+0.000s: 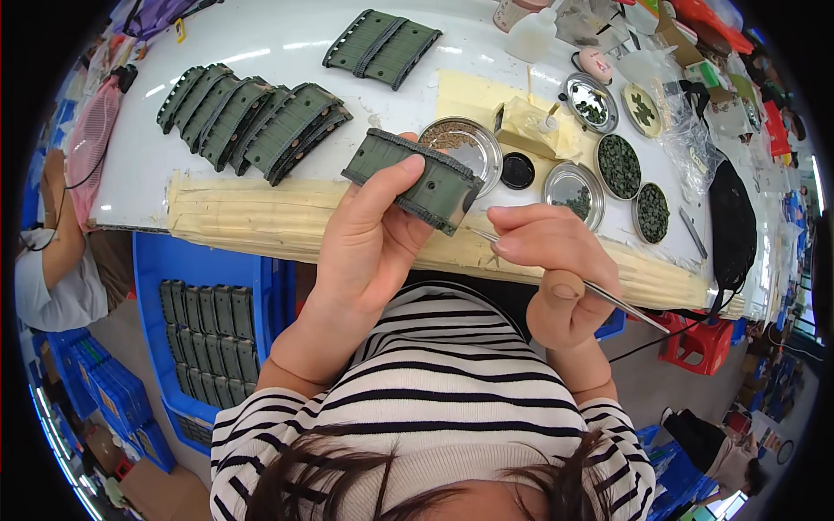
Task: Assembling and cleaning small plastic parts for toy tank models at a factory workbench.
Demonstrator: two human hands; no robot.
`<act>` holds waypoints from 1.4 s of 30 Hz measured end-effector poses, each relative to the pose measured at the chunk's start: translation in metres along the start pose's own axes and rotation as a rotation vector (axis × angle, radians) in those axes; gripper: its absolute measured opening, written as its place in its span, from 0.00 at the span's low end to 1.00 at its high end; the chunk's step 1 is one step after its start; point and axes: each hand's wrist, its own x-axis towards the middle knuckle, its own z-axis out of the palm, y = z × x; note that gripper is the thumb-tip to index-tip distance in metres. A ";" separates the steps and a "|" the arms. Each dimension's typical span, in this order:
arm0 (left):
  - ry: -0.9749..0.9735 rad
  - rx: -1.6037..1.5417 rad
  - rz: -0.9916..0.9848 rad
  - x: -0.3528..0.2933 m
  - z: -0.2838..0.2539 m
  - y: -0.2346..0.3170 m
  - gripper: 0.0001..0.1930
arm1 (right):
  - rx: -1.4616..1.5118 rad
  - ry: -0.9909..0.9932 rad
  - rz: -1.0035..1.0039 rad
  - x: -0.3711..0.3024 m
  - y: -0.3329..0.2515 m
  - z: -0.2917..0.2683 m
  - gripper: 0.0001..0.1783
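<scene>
My left hand (369, 230) is closed around a dark green curved plastic panel (413, 178) with ribbed dark edges and small holes, its thumb lying across the top face. The panel is held tilted above the front edge of the table. Just right of it, my right hand (556, 260) grips slim metal tweezers (638, 313). Their pointed end faces the panel's lower right corner, with a small gap between them. Behind the panel, partly hidden by it, stands a round tin (493, 165) with brown granules inside.
Several similar green panels (252, 122) lie in a row at the left; another panel (382, 48) sits farther back. To the right are tins of dark green pieces (618, 165), a black lid (518, 171) and a taped block (534, 130). Below left, a blue crate (149, 286) holds more panels.
</scene>
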 end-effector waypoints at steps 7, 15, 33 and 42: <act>0.007 0.042 0.006 0.000 0.001 -0.001 0.17 | 0.022 -0.028 0.093 -0.003 0.003 0.007 0.10; -0.015 0.059 0.004 0.000 0.001 -0.002 0.16 | -0.003 -0.035 0.089 -0.003 0.003 0.007 0.09; -0.016 0.004 -0.041 -0.001 0.002 0.000 0.14 | -0.091 -0.089 0.021 -0.002 0.000 0.006 0.13; -0.048 0.025 -0.085 0.001 0.001 0.002 0.15 | -0.159 -0.139 -0.033 0.001 -0.006 0.005 0.17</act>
